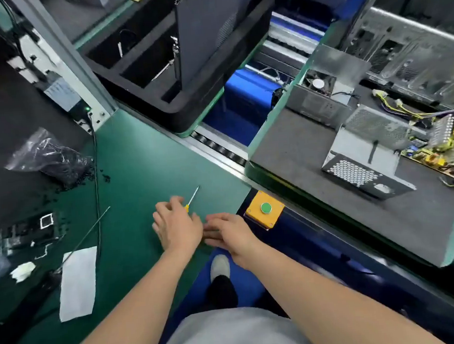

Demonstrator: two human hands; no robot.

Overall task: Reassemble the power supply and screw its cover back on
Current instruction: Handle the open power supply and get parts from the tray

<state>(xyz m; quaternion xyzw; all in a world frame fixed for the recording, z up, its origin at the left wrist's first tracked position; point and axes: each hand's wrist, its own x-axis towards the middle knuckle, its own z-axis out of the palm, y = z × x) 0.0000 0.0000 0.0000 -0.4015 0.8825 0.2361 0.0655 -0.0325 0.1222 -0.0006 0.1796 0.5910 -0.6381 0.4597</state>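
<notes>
The opened power supply case (366, 161), a silver box with a honeycomb vent, sits on a grey pallet (300, 152) at the right. Its circuit board (441, 144) with yellow parts and wires lies just right of the case. A second metal shell with a fan (322, 88) stands behind them. On the green bench (138, 165) lies a small screwdriver (194, 196) with a yellow handle. My left hand (177, 226) lies over that handle with fingers loosely spread. My right hand (228, 232) rests flat beside it, fingers pointing left, holding nothing.
A yellow box with a green button (265, 208) sits at the bench edge by my right hand. A plastic bag of black screws (54, 161), a thin rod (89, 234) and a white sheet (78, 281) lie to the left. A black foam tray (185, 66) stands behind.
</notes>
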